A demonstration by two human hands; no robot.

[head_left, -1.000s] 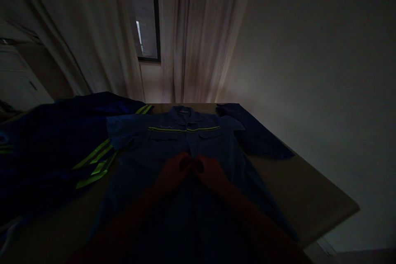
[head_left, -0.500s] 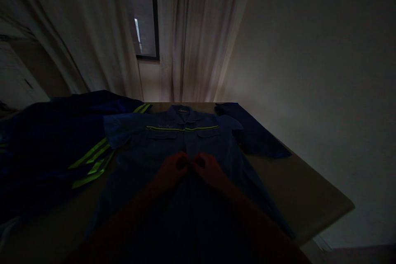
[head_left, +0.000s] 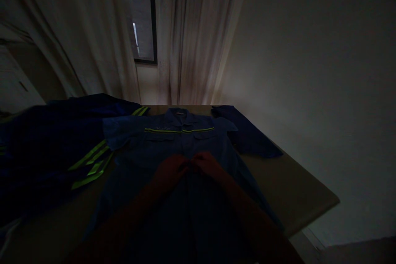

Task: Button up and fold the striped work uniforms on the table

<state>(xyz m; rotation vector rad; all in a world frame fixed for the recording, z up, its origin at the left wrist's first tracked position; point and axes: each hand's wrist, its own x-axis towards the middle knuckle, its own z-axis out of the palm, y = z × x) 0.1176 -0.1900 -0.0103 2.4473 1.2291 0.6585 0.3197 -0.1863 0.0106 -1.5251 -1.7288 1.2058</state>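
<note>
A dark blue work shirt [head_left: 167, 148] with a thin yellow stripe across the chest lies spread front up, its collar at the far side. Over its front opening, below the chest pockets, my left hand [head_left: 171, 169] and my right hand [head_left: 206, 165] meet with fingertips close together. Both hands are closed in a pinch at the edge of the front opening. Dim light hides whether a button or only cloth sits between the fingers.
The shirt lies on a brownish table [head_left: 297, 189], whose right corner juts out near the wall [head_left: 324, 90]. Darker blue clothing [head_left: 55, 140] with bright yellow-green bands is heaped at the left. Another dark blue garment [head_left: 250, 134] lies at the right. Curtains [head_left: 198, 49] hang behind.
The view has shifted slightly. My hands stay at the same place on the shirt front, and their fingers have drawn closer together.
</note>
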